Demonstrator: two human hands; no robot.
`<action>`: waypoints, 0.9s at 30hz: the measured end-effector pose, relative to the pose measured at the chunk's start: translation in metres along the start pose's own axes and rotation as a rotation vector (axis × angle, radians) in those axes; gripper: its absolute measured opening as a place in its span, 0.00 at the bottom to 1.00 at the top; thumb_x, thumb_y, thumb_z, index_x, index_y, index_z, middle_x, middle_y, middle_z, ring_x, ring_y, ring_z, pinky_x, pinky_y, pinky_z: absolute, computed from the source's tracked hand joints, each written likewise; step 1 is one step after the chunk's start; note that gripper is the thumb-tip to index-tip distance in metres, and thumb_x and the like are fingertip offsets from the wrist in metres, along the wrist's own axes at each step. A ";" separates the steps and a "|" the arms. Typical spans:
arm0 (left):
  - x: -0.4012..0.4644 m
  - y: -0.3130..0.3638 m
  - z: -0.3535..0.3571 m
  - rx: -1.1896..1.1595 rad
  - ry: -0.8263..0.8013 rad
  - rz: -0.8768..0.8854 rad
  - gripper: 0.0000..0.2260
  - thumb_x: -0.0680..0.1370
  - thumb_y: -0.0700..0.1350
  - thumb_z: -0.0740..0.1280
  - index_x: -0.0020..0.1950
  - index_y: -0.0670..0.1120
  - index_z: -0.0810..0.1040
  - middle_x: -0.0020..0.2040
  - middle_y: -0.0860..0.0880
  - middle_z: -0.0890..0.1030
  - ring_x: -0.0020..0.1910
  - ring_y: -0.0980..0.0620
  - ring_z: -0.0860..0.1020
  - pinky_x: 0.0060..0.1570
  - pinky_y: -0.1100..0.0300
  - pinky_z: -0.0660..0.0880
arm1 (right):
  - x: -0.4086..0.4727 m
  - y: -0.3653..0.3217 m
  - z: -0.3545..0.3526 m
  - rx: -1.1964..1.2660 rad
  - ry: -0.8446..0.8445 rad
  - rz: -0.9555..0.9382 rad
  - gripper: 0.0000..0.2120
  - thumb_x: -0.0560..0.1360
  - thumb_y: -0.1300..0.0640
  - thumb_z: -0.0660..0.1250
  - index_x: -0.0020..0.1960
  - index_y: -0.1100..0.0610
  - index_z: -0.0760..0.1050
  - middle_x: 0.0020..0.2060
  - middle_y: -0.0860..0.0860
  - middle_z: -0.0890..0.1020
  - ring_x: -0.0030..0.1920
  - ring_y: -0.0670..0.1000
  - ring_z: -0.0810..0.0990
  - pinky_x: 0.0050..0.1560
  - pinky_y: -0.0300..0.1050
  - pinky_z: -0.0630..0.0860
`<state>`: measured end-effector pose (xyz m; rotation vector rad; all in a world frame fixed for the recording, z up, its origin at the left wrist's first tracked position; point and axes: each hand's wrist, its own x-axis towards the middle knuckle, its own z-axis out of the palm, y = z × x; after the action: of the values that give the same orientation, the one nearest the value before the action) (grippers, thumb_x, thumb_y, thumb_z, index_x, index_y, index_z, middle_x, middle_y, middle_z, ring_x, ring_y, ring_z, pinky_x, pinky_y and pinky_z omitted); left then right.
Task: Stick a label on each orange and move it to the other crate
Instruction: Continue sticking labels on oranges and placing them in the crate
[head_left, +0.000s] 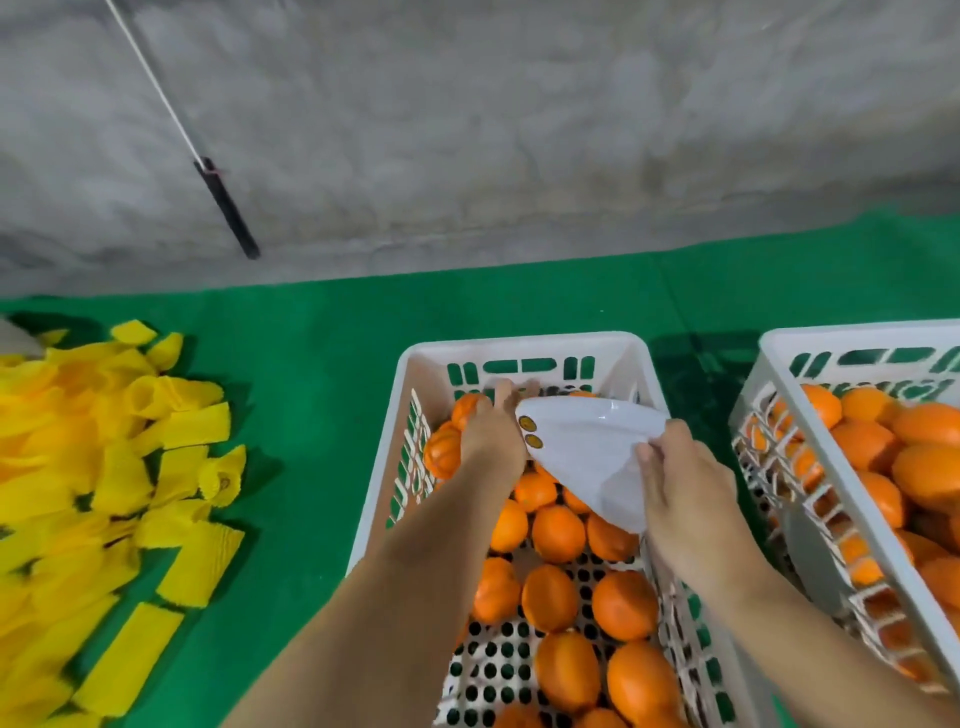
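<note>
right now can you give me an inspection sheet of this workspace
surface: green mat, bare between piles.
job's things: middle crate part-filled with oranges; right crate heaped fuller; label sheet shows two labels.
clutter: yellow foam sleeves piled at left.
hands: right hand pinches the sheet; left hand reaches to the crate's far oranges, its fingers' hold unclear.
cables: white cord with black handle against the wall.
surroundings: grey concrete wall.

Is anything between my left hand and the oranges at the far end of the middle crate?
Nothing visible. The left hand already reaches the oranges at the far end; the label sheet held by the right hand lies beside it, not in between.
</note>
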<state>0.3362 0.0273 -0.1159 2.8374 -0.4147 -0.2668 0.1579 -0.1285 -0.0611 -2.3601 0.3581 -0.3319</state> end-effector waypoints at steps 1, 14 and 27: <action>0.004 -0.001 -0.003 0.039 0.011 -0.012 0.33 0.78 0.35 0.68 0.76 0.54 0.56 0.71 0.41 0.70 0.69 0.40 0.71 0.67 0.48 0.74 | 0.000 0.000 0.001 -0.010 -0.012 0.006 0.06 0.86 0.47 0.52 0.55 0.46 0.65 0.45 0.48 0.74 0.50 0.53 0.76 0.49 0.58 0.77; -0.128 -0.041 -0.056 -1.033 0.022 -0.495 0.40 0.62 0.76 0.69 0.63 0.49 0.77 0.57 0.47 0.82 0.55 0.45 0.81 0.59 0.46 0.79 | -0.005 0.000 -0.004 0.088 0.005 0.056 0.11 0.87 0.45 0.50 0.58 0.51 0.66 0.49 0.53 0.75 0.49 0.55 0.78 0.50 0.60 0.79; -0.363 -0.022 -0.096 -1.336 0.116 0.015 0.47 0.65 0.80 0.70 0.79 0.57 0.72 0.73 0.52 0.79 0.69 0.48 0.80 0.71 0.40 0.75 | -0.173 -0.027 -0.043 0.653 -0.042 0.197 0.11 0.86 0.51 0.60 0.63 0.38 0.77 0.56 0.41 0.84 0.60 0.43 0.81 0.62 0.45 0.73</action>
<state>0.0210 0.1794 0.0206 1.5246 -0.1214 -0.2365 -0.0124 -0.0766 -0.0358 -1.6763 0.3881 -0.2559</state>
